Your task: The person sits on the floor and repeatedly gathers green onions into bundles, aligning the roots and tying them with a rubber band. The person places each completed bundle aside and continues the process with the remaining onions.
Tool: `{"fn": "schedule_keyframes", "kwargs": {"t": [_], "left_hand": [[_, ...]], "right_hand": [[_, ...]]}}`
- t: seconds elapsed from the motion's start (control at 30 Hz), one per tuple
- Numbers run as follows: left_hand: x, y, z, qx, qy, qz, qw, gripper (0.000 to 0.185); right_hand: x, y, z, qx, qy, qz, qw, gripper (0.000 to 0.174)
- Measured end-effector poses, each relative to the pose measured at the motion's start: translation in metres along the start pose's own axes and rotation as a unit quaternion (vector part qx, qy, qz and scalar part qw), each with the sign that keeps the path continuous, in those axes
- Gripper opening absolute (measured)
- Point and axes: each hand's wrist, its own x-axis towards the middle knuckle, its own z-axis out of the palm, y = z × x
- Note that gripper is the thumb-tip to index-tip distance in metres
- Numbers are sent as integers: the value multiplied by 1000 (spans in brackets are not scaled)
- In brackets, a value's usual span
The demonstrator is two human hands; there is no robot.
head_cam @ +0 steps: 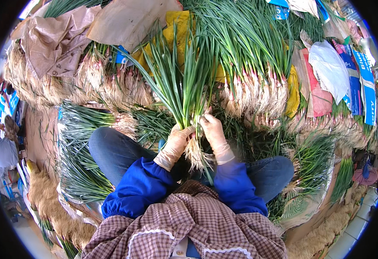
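Note:
A bunch of long green alliums, like scallions or young garlic, stands in front of me with its leaves pointing away. My left hand, in a thin pale glove, is closed around its lower stems. Pale stringy roots hang below that grip. On the bunch's right side, my gloved right hand pinches at the stems with thumb and fingers. A loose green leaf dangles beneath the hands; where its upper end goes is hidden.
Stacked alliums form a bank ahead, partly under brown paper sacks and a white sack. A pile lies left of my knee, another at the right. Loose leaves litter the space ahead. A person is at far left.

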Motion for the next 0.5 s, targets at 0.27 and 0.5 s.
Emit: {"fn": "schedule_keyframes", "kwargs": {"t": [0.27, 0.5], "left_hand": [[6, 2, -23, 160, 37, -27, 986, 9], [8, 33, -28, 132, 106, 19, 985, 10]], "right_hand": [[39, 59, -21, 166, 262, -94, 946, 19], [14, 50, 12, -327, 269, -163, 891, 21]]}}
